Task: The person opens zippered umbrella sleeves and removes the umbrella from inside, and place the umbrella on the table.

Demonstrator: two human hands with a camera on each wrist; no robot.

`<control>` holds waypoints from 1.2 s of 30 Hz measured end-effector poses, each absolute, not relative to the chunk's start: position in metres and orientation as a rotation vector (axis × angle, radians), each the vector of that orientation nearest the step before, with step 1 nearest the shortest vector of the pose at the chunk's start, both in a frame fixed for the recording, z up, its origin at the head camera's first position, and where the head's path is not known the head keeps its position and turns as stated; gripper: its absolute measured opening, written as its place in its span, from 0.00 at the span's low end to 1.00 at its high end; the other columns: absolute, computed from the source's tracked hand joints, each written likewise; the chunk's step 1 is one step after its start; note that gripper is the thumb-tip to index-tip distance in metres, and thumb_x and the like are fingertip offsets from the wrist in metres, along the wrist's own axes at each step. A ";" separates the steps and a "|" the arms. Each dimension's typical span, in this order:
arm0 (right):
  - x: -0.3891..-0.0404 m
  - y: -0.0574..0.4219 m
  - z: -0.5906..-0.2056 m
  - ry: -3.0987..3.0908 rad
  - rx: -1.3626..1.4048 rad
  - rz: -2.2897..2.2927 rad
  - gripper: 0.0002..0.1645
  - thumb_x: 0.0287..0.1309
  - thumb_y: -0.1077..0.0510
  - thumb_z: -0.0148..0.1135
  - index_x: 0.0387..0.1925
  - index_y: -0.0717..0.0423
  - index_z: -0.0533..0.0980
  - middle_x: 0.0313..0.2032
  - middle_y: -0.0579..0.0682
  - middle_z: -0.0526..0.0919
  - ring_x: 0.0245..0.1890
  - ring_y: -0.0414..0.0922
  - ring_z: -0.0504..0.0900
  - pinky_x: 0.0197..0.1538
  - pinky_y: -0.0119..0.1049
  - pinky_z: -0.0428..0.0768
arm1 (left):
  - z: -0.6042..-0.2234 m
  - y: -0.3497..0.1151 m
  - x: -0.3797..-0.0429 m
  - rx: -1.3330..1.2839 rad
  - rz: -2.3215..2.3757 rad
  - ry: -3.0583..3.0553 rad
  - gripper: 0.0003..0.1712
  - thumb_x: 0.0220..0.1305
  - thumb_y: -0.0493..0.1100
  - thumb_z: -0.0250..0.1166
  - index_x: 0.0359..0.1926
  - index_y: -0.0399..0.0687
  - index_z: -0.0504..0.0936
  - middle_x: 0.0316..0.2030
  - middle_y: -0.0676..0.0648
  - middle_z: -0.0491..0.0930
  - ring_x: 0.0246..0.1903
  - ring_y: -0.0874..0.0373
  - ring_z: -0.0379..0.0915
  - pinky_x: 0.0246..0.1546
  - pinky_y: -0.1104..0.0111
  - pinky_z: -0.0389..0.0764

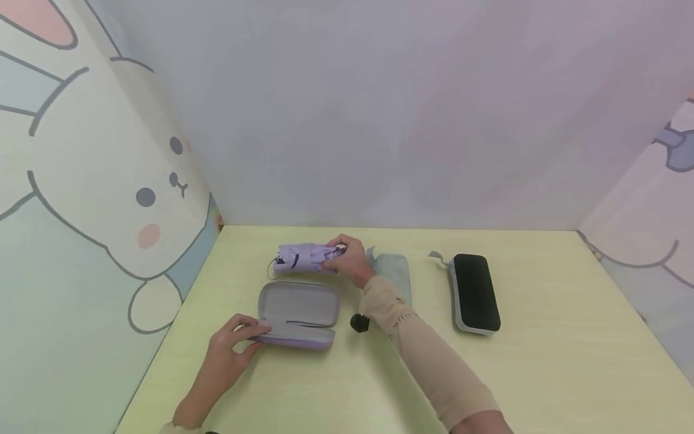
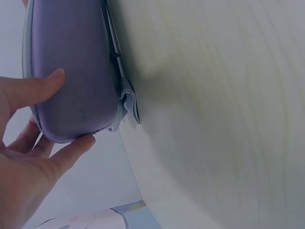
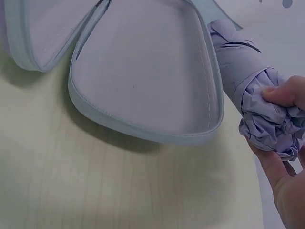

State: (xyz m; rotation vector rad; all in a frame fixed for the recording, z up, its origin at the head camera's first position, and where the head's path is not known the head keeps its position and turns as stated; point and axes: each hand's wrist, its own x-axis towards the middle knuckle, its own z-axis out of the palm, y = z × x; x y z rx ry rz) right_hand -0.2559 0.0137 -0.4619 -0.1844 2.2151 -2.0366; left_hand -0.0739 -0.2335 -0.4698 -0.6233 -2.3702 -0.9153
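Observation:
A folded lilac umbrella (image 1: 305,258) lies crosswise near the back of the table, a thin loop at its left end. My right hand (image 1: 351,259) grips its crumpled right end; in the right wrist view the thumb presses the gathered fabric (image 3: 267,109) from above, fingers beneath. Just in front, an unzipped hard case (image 1: 299,301) lies spread wide, its pale grey lining facing up. My left hand (image 1: 230,340) holds the left end of the case's near half. In the left wrist view, thumb and fingers pinch the purple outer shell (image 2: 76,71), with a strap tab beside it.
Right of the case sits a small black object (image 1: 359,323). A flat grey-blue item (image 1: 394,271) lies partly hidden behind my right forearm. Farther right rests a black-topped case (image 1: 476,292) with pale sides and a strap. A wall closes off the table's back edge.

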 end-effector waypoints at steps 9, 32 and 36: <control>-0.267 0.015 -0.474 2.246 -0.136 -1.981 0.25 0.30 0.72 0.73 0.36 0.55 0.79 0.40 0.54 0.78 0.39 0.49 0.78 0.37 0.38 0.79 | -0.470 -0.235 -0.076 -0.620 -0.905 -2.390 0.33 0.22 0.19 0.76 0.35 0.49 0.87 0.36 0.54 0.76 0.36 0.59 0.75 0.42 0.84 0.68; -0.261 0.004 -0.467 2.788 -0.373 -1.389 0.27 0.41 0.67 0.73 0.48 0.64 0.78 0.47 0.61 0.80 0.50 0.54 0.77 0.55 0.46 0.71 | -0.476 -0.234 -0.070 -0.508 -0.887 -2.468 0.30 0.23 0.20 0.77 0.32 0.50 0.87 0.36 0.52 0.77 0.37 0.57 0.75 0.44 0.85 0.67; -0.258 0.005 -0.465 2.786 -0.416 -1.325 0.27 0.45 0.66 0.72 0.51 0.65 0.76 0.49 0.61 0.79 0.53 0.55 0.75 0.57 0.46 0.70 | -0.479 -0.234 -0.070 -0.488 -0.884 -2.490 0.28 0.25 0.22 0.78 0.32 0.51 0.87 0.36 0.52 0.77 0.38 0.57 0.75 0.45 0.86 0.66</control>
